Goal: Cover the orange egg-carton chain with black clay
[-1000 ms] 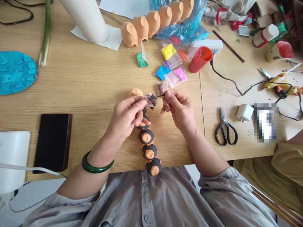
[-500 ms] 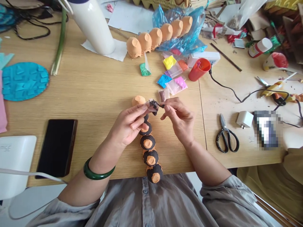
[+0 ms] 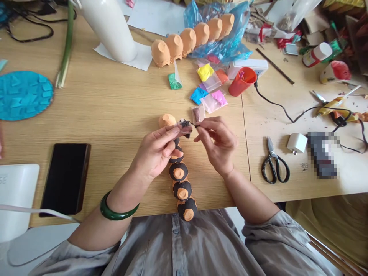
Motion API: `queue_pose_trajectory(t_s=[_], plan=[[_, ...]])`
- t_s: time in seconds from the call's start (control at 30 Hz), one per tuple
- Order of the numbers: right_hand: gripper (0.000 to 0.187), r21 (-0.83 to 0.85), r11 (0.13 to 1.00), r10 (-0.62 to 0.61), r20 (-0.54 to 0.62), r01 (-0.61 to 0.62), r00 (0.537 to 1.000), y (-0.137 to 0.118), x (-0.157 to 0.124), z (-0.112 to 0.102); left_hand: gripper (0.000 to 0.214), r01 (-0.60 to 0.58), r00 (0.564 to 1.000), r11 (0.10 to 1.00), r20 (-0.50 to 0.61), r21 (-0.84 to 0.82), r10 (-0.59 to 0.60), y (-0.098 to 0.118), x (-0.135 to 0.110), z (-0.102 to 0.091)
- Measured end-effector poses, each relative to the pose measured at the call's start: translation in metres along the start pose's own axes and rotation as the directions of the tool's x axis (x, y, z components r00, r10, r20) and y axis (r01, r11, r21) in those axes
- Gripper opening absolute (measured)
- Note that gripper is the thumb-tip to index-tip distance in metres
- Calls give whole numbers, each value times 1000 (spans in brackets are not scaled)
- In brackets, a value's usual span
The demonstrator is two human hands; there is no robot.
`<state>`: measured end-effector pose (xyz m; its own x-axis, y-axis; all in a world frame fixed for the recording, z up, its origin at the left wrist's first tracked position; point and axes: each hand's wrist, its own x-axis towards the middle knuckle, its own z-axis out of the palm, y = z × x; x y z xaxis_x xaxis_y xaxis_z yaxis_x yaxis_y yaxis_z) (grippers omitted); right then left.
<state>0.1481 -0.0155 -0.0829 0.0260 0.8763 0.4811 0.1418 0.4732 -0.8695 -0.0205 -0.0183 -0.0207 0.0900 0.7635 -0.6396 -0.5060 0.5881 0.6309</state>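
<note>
My left hand (image 3: 158,151) pinches a small clear packet of black clay (image 3: 184,125) between thumb and fingers. My right hand (image 3: 217,142) is closed on a thin strand of black clay (image 3: 196,125), drawn out beside the packet. Below and behind the left fingers runs a strip of orange egg-carton cups (image 3: 178,173) toward my shirt. Several of its cups are coated in black around orange tips; the farthest cup (image 3: 166,120) is plain orange. The left fingers partly hide the cups near the far end.
Beyond my hands lie packets of colored clay (image 3: 205,72), a red cup (image 3: 243,81) and another orange cup strip (image 3: 188,41) beside a blue plastic bag (image 3: 198,15). Scissors (image 3: 273,163) and a white charger (image 3: 297,143) lie right; a phone (image 3: 65,178) and a blue oval (image 3: 25,95) left.
The strand between the packet and my right fingers looks thinner. Both hands stay almost in place, while the view has shifted slightly.
</note>
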Motion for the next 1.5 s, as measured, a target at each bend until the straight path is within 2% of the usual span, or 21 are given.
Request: queue_pose_trajectory(t_s=[0.07,0.13,0.2,0.27,0.4,0.47,0.6,0.7,0.77,0.87,0.97,1.17,1.23,1.33,1.4,1.5], plan=[[11,-64,993,-98,62,102,993,1,-1,1,27,29,1000,999,4,-17,-29,2,-1,1],[12,-39,997,-63,55,65,997,3,-1,1,33,57,998,997,-12,-53,-58,4,-2,1],[16,39,999,15,-28,-14,1000,5,-1,2,35,86,996,991,-9,-101,-88,6,-2,2],[15,65,998,23,-76,-18,997,6,0,1,35,121,993,980,2,-158,-122,8,-2,2],[11,-84,988,-126,71,132,989,8,-1,0,46,184,982,948,10,-261,-188,11,-3,2],[13,-105,983,-142,104,153,984,8,-3,-1,52,198,979,938,9,-284,-204,11,-4,1],[16,95,995,-23,8,22,1000,5,-5,2,53,218,976,935,70,-279,-207,10,-3,-1],[16,270,960,84,-4,-80,996,3,-4,4,51,227,973,930,98,-291,-207,10,-1,-3],[16,313,942,120,16,-119,993,3,-4,4,52,229,973,924,99,-306,-209,10,0,-3],[21,264,956,119,44,-126,992,2,-4,3,52,235,972,915,91,-329,-217,11,1,-3],[25,133,988,77,59,-84,995,0,-5,2,50,222,975,906,73,-361,-210,11,1,-3],[13,-49,995,-82,61,85,995,2,-8,3,47,227,974,891,70,-392,-217,10,-2,0],[18,-162,963,-206,62,214,977,5,-7,4,47,236,972,880,82,-412,-222,11,-3,1],[26,-270,876,-398,62,399,915,7,-5,3,49,245,969,864,97,-439,-226,10,-4,2],[28,-294,856,-431,45,424,901,6,-4,2,50,249,968,862,100,-442,-228,9,-4,3],[25,-298,872,-397,30,387,917,3,-4,2,47,256,967,866,122,-429,-225,6,-4,2]])
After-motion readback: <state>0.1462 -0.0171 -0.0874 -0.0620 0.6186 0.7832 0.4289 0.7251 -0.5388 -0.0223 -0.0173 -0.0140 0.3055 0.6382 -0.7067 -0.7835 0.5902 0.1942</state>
